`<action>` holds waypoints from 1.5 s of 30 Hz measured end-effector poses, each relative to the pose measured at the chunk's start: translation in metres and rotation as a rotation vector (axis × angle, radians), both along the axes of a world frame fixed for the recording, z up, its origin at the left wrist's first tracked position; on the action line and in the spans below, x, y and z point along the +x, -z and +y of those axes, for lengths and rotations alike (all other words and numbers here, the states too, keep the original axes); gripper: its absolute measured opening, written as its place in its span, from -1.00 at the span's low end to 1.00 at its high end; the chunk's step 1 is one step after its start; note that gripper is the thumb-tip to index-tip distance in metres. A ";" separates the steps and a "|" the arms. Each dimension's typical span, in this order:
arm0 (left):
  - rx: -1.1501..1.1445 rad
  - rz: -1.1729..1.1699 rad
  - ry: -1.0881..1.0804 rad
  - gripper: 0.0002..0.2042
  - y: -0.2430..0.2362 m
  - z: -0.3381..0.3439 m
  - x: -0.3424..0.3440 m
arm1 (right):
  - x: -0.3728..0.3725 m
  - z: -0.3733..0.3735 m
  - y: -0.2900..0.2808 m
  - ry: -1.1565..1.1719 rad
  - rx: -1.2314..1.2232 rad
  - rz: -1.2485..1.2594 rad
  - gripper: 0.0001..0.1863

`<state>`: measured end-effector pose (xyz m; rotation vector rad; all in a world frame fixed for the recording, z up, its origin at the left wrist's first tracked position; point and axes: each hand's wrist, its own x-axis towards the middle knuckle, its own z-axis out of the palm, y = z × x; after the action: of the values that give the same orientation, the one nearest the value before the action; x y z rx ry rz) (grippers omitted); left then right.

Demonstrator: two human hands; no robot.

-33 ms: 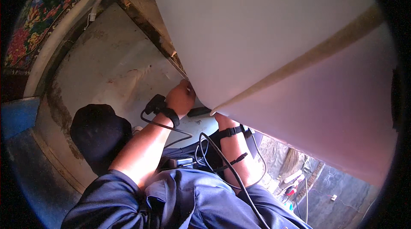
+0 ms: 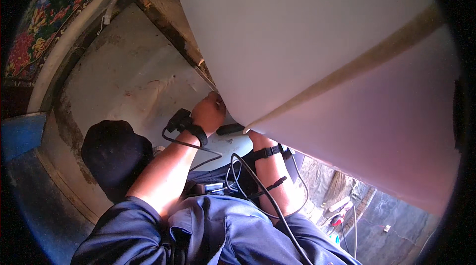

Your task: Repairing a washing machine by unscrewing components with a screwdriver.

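Note:
A large pale panel (image 2: 307, 42) with a brownish strip (image 2: 357, 66) running across it fills the upper right, close in front of me. At its left edge is my left hand (image 2: 208, 113), back of the hand up and fingers curled in. Whatever those fingers hold is hidden. Beside that hand a dark elongated object (image 2: 231, 129) lies partly under the panel's lower corner. My right forearm (image 2: 277, 180) reaches up beneath the panel, which hides my right hand.
A worn grey sheet (image 2: 114, 66) lies under my left arm, bordered by a wooden beam (image 2: 168, 12). A dark rounded form (image 2: 116, 158) bulges beside that arm. Black cables (image 2: 272, 200) loop between my strapped wrists. Several tools (image 2: 339, 218) lie at lower right; flowered cloth (image 2: 44, 32) shows upper left.

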<state>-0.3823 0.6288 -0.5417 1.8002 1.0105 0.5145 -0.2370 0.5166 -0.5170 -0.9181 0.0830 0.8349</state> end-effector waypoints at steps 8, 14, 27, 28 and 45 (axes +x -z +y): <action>0.263 0.025 0.097 -0.82 0.056 0.001 -0.006 | -0.005 0.004 0.001 -0.017 0.008 0.018 -0.53; -0.097 -0.145 0.332 -0.83 0.016 0.010 -0.012 | -0.002 0.002 0.001 -0.017 0.006 0.021 -0.53; 0.164 0.035 0.084 -0.81 0.044 0.007 -0.010 | -0.009 0.005 0.000 -0.033 0.012 0.038 -0.53; 0.273 0.073 0.201 -0.83 0.039 0.008 -0.009 | -0.007 0.004 0.000 -0.030 0.008 0.031 -0.53; 0.406 0.142 0.156 -0.87 0.020 0.001 -0.003 | -0.004 0.006 -0.001 -0.035 0.014 0.031 -0.53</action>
<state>-0.3852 0.6297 -0.5621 2.2837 0.8937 0.5276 -0.2407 0.5223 -0.5158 -0.8960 0.0885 0.8818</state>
